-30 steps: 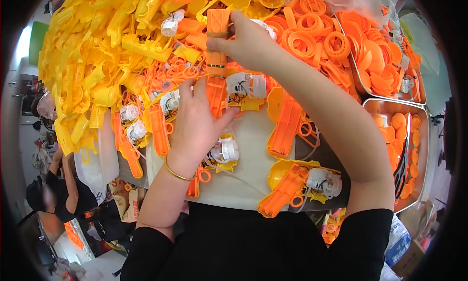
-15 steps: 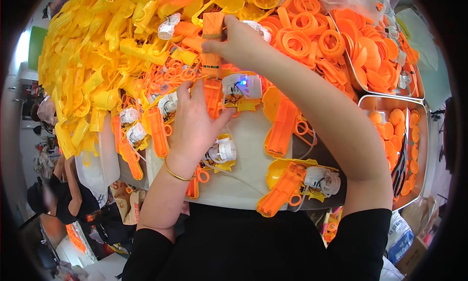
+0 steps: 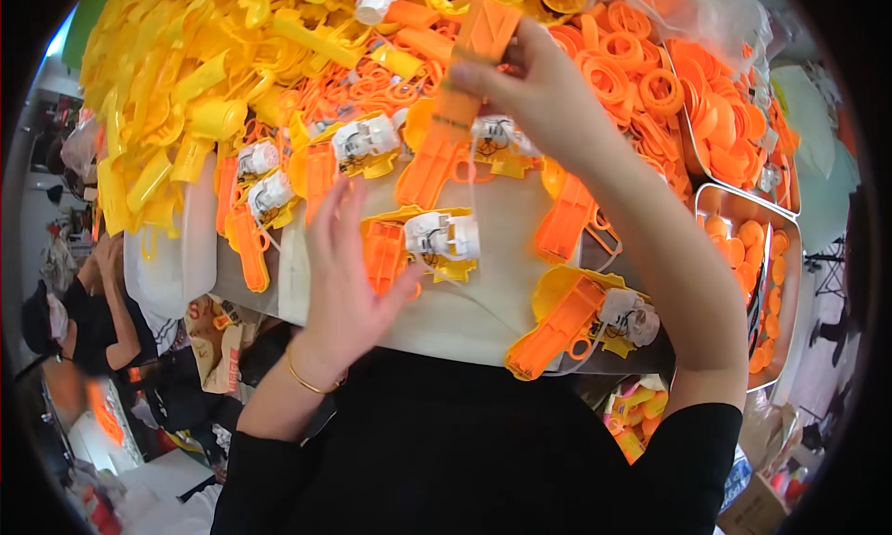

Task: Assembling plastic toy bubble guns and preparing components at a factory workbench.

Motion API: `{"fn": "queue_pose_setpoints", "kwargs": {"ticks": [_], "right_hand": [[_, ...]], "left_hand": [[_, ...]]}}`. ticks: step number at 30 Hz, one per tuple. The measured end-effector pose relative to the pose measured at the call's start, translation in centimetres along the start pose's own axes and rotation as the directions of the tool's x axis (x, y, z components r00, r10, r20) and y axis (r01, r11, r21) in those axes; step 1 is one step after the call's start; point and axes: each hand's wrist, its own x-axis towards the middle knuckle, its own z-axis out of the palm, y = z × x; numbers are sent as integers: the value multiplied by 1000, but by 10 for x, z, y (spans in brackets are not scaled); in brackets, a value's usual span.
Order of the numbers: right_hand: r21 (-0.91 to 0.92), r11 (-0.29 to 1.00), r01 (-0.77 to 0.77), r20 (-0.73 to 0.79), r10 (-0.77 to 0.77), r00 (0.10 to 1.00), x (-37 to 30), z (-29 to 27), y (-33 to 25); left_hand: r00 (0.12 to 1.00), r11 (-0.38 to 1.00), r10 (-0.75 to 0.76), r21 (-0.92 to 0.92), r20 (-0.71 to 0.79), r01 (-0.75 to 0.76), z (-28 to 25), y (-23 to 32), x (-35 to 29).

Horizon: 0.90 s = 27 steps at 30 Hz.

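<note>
My right hand (image 3: 548,94) grips an orange rectangular block (image 3: 483,33) with a band around it, its lower end over the orange handle (image 3: 430,173) of a half-built toy gun. Whether they touch I cannot tell. That toy's white motor unit (image 3: 506,136) is partly behind my right hand. My left hand (image 3: 344,303) is open, fingers spread, and holds nothing. Beside its thumb lies another toy gun half with an orange handle (image 3: 383,256), yellow shell and white wired unit (image 3: 444,236). A similar orange handle (image 3: 320,175) is partly covered by my left fingertips.
More gun halves lie at right (image 3: 569,219), front right (image 3: 548,335) and left (image 3: 246,247). Heaped yellow shells (image 3: 214,71) and orange rings (image 3: 623,52) fill the back. A metal tray (image 3: 793,293) with orange caps and scissors stands right. A co-worker (image 3: 102,303) is at far left.
My left hand has come off the toy beneath the block and drawn back toward me. The right hand has tilted the block. A blue light on that toy no longer shows. The view has shifted.
</note>
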Motion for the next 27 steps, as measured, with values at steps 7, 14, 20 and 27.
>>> {"fn": "queue_pose_setpoints", "kwargs": {"ticks": [7,14,20,27], "right_hand": [[-55,995,-89,206,98,974,-25,54,-12],[-181,978,-101,216,139,966,-28,75,-7],[-117,982,-147,176,167,970,-29,74,-13],[-114,981,-154,191,174,966,-31,74,-8]], "left_hand": [[999,988,-42,-151,4,42,23,-7,-38],[998,967,-55,-249,-25,47,26,-8,-40],[998,958,-63,-280,9,63,25,-9,-39],[1000,961,-31,-275,5,31,26,-11,-38]]}}
